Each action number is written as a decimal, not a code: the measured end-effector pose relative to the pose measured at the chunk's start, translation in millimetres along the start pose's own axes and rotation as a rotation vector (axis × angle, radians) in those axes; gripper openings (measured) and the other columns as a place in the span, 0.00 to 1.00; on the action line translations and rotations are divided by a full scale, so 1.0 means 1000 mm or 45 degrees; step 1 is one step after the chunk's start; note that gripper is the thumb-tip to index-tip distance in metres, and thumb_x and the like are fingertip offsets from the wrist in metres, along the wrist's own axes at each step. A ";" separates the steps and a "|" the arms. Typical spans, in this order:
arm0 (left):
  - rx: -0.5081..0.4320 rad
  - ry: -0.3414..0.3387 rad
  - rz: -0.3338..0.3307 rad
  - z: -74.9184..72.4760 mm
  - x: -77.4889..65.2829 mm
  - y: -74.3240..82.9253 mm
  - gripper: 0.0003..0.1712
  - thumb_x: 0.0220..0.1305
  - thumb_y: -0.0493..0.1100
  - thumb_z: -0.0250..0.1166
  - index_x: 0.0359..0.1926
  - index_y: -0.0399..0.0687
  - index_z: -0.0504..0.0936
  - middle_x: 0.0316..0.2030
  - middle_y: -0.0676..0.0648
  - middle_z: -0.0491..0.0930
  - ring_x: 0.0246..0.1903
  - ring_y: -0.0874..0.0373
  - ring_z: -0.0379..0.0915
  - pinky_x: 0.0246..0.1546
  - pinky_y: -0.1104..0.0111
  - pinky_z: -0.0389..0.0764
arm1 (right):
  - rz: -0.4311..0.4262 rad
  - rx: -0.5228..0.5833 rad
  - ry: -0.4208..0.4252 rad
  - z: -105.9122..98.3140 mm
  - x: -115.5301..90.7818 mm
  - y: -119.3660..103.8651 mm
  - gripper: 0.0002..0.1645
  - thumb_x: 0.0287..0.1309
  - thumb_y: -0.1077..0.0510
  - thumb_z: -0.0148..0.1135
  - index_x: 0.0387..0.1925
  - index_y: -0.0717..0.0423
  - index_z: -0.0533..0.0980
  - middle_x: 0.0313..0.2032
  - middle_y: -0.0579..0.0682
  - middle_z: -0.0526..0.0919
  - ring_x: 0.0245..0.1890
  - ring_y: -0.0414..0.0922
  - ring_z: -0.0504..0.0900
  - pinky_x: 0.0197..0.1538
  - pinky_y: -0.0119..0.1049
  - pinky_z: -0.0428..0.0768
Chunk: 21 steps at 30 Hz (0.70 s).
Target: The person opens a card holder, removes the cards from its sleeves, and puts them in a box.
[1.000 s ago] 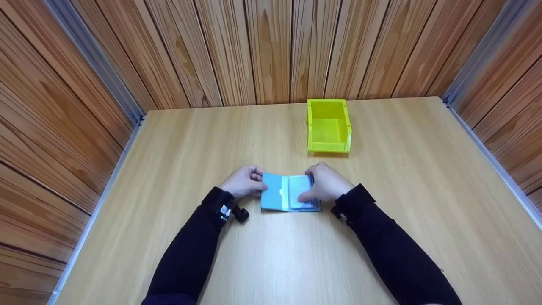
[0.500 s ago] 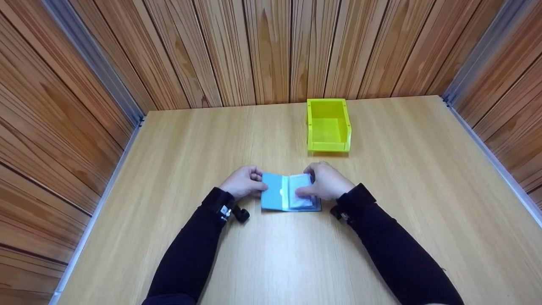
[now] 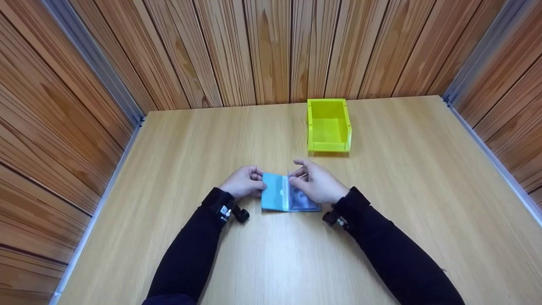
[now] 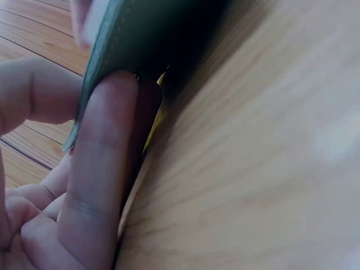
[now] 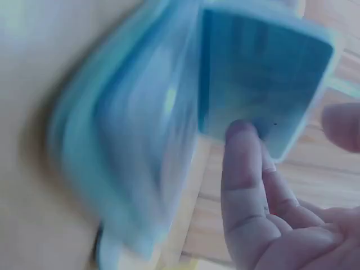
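A light-blue card holder (image 3: 272, 194) with clear plastic sleeves lies open on the table in the head view. My left hand (image 3: 241, 183) pinches the edge of its left cover between thumb and curled fingers; the left wrist view shows the cover (image 4: 104, 53) slightly above the tabletop. My right hand (image 3: 318, 184) is over the right half and pinches a see-through sleeve page (image 5: 261, 73), which stands raised near the spine. The index finger of that hand is stretched away from the page. Remaining sleeves (image 5: 140, 118) look blurred in the right wrist view.
A yellow open-front bin (image 3: 329, 147) stands at the back of the wooden table (image 3: 203, 140), right of centre. Plank walls (image 3: 271, 51) enclose the back and both sides, with metal rails along the side edges.
My right hand has moved left, lifting a sleeve page from the right half toward the spine. A darker sleeve is now uncovered there. The left hand has stayed in place.
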<state>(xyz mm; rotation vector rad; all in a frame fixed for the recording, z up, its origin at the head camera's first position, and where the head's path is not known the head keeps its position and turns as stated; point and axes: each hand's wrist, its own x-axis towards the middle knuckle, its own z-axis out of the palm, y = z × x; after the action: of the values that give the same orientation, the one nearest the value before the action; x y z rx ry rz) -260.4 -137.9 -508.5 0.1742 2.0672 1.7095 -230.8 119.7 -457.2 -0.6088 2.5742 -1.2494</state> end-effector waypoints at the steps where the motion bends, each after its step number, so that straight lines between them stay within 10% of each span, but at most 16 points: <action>1: -0.010 0.000 0.001 0.000 0.000 0.000 0.16 0.56 0.31 0.64 0.47 0.35 0.74 0.33 0.47 0.81 0.32 0.56 0.81 0.35 0.63 0.87 | -0.021 0.012 -0.027 0.003 -0.001 -0.002 0.36 0.68 0.49 0.59 0.70 0.62 0.60 0.51 0.52 0.82 0.48 0.46 0.83 0.54 0.44 0.82; 11: -0.024 0.018 -0.013 0.000 -0.001 0.002 0.14 0.60 0.33 0.59 0.47 0.35 0.75 0.29 0.49 0.79 0.31 0.55 0.82 0.35 0.63 0.87 | -0.242 -0.448 -0.248 0.029 -0.011 -0.006 0.25 0.64 0.41 0.61 0.55 0.50 0.80 0.61 0.54 0.74 0.63 0.52 0.71 0.67 0.49 0.70; 21: -0.029 -0.001 -0.022 0.000 -0.001 0.000 0.17 0.60 0.36 0.65 0.49 0.36 0.75 0.32 0.50 0.79 0.31 0.58 0.79 0.33 0.66 0.87 | -0.271 -0.462 -0.245 0.030 -0.015 -0.009 0.25 0.62 0.43 0.64 0.54 0.53 0.81 0.61 0.56 0.74 0.64 0.52 0.70 0.69 0.48 0.68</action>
<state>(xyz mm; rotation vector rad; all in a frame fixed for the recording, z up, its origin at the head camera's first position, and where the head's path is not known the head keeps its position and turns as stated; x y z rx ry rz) -259.7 -138.4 -508.7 0.1494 2.0422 1.7214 -204.6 100.5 -468.2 -1.0407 2.6378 -0.7295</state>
